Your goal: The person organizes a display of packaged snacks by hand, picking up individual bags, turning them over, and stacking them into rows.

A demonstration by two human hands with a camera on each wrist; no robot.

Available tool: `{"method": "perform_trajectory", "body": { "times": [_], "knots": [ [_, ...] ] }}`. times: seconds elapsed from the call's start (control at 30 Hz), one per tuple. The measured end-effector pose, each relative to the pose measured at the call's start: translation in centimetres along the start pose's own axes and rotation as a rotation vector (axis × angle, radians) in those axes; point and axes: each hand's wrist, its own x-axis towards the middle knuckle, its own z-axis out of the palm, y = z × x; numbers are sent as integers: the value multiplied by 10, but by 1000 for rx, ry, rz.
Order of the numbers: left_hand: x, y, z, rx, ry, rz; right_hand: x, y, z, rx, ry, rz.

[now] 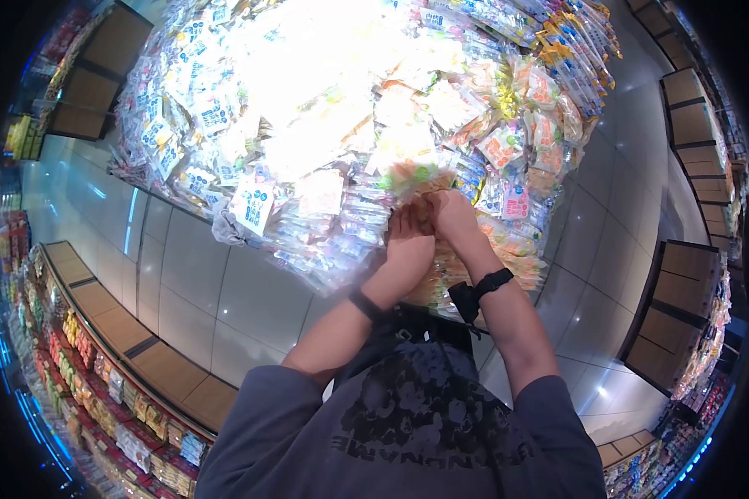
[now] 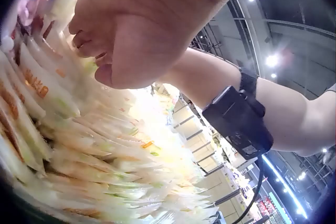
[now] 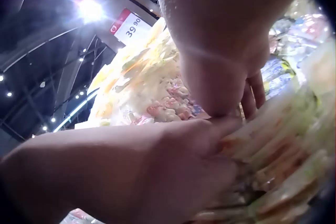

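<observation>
the left hand (image 1: 409,237) and the right hand (image 1: 451,209) met side by side at the near edge of a heap of packets (image 1: 341,125) on a display stand. the left hand's fingers were curled down among the upright clear packets (image 2: 79,145); whether they pinched one could not be told. the right hand's fingers (image 3: 252,95) pointed down between the same packets (image 3: 283,150), thumb against the left hand; its grip could not be told either. to do this step well, one packet was best parted from its neighbours with one hand while the other steadied the row, since the slick wrappers looked likely to slide. a price sign (image 3: 131,24) stood beyond the heap, and wooden shelves (image 1: 686,274) lay further off.
</observation>
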Motion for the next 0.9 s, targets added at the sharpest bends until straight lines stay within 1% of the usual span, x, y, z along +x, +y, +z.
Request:
{"method": "perform_trajectory", "body": {
  "times": [0.03, 0.1, 0.13, 0.2, 0.23, 0.3, 0.33, 0.4, 0.43, 0.5, 0.53, 0.57, 0.63, 0.67, 0.7, 0.77, 0.8, 0.83, 0.9],
  "knots": [
    [-2, 0, -3, 2, -2, 0, 0, 0, 2, 2, 0, 1],
    [-7, 2, -11, -1, -25, -30, 1, 1, 10, -138, 2, -40],
    [-7, 1, -19, 1, -27, -29, 0, 6, 19, -136, 2, -39],
    [-9, -2, -33, -90, -19, -44, -2, 19, 42, -24, 39, 46],
    [-8, -5, -31, -87, -21, -39, -3, 25, 50, -21, 43, 50],
    [-1, -9, -27, 3, -137, 16, -4, 38, 58, 238, -82, 176],
    [2, -9, -29, 3, -134, 22, -4, 32, 39, 237, -76, 179],
    [6, -8, -32, -78, -31, -20, -4, 20, -6, 263, -294, 101],
    [6, -8, -31, -79, -29, -19, -8, 19, -20, 261, -293, 101],
    [8, -8, -30, -44, 14, 1, -17, 25, -43, 621, -369, 95],
    [9, -8, -28, -45, 18, 4, -18, 36, -39, 726, -323, 196],
    [10, -8, -27, 7, 10, 14, -18, 48, -37, 723, -318, 195],
    [10, -7, -24, 61, 0, 32, -16, 66, -34, 665, -147, 625],
    [10, -7, -23, 73, 9, 35, -15, 76, -23, 749, -55, 676],
    [10, -7, -22, 87, 18, 38, -12, 71, -26, 753, -44, 676],
    [10, -8, -15, 108, 57, 48, -2, 46, -34, 208, 139, 559],
    [11, -8, -11, 123, 90, 51, 3, 50, -26, 104, 140, 519],
    [12, -9, -8, 125, 92, 62, 7, 45, -25, 106, 149, 526],
    [14, -11, -5, 134, 108, 53, 14, 36, -20, -55, 223, 524]
  ]
}}
